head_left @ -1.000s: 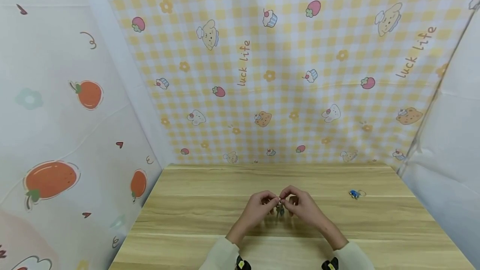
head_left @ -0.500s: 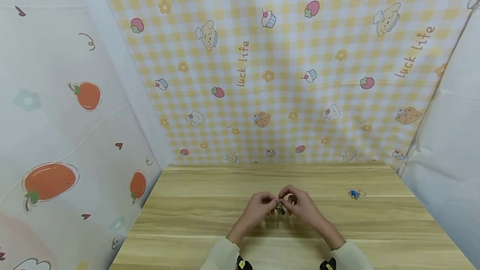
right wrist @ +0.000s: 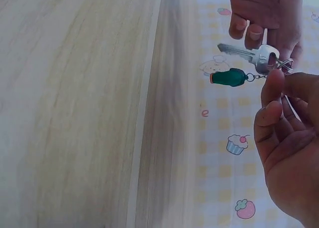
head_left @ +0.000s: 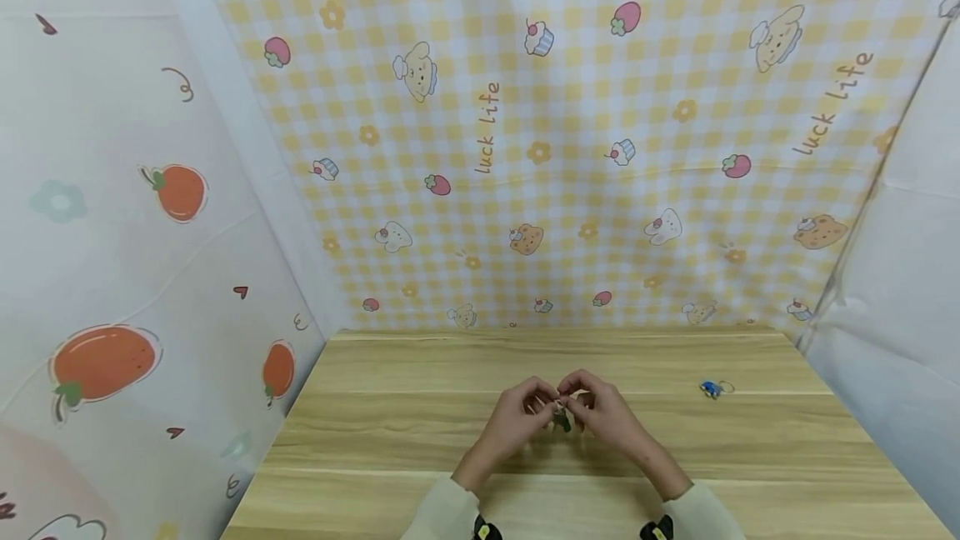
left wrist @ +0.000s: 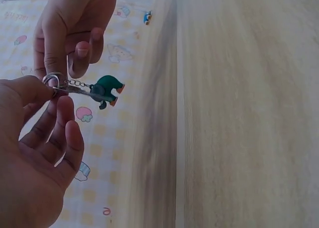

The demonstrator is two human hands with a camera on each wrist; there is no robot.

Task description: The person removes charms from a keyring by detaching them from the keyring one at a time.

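Both hands meet over the middle of the table, raised a little above it. My left hand [head_left: 517, 415] pinches a metal key ring [left wrist: 54, 80] between thumb and finger, close to the head of a silver key [right wrist: 263, 57]. On the other side of the ring, my right hand [head_left: 603, 417] grips it between thumb and forefinger, the other fingers loosely bent. A dark green figure charm [left wrist: 108, 88] with orange ends dangles from the ring by a short chain [right wrist: 255, 77]. Fingertips partly hide the ring, so whether the key is threaded on it I cannot tell.
A blue charm [head_left: 711, 389] with its own ring lies on the wooden table [head_left: 405, 440] to the right of the hands. Behind the table hangs a yellow checked cloth [head_left: 480, 215]; pale sheets [head_left: 135, 273] close off the sides.
Both hands stay in nearly the same place, still gripping the ring. The left fingers have lifted slightly, and the hanging key and green charm have turned a little.
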